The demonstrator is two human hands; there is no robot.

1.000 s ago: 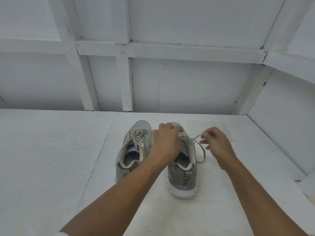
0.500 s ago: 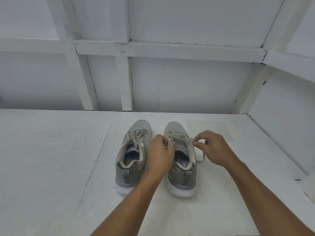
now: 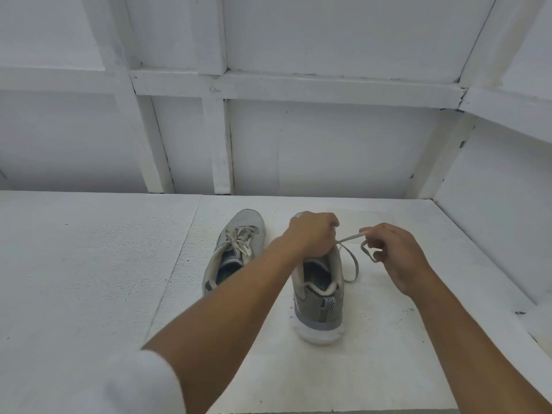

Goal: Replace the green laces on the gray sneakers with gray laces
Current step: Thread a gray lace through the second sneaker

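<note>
Two gray sneakers stand side by side on the white table, heels toward me. The left sneaker (image 3: 239, 246) has its pale gray lace tied. My left hand (image 3: 313, 234) is closed over the laced front of the right sneaker (image 3: 319, 300), hiding its eyelets and toe. My right hand (image 3: 394, 258) sits to the right of that shoe, pinching a pale gray lace (image 3: 349, 237) that runs taut from under my left hand. A slack loop of the lace hangs down beside the shoe. No green lace shows.
The white table (image 3: 89, 279) has a seam left of the shoes. A white framed wall (image 3: 298, 144) stands behind, and a white side wall (image 3: 493, 234) borders the table on the right.
My left hand has moved forward from the shoe's tongue to cover its front. My right hand has pulled away to the right, drawing the lace out taut.
</note>
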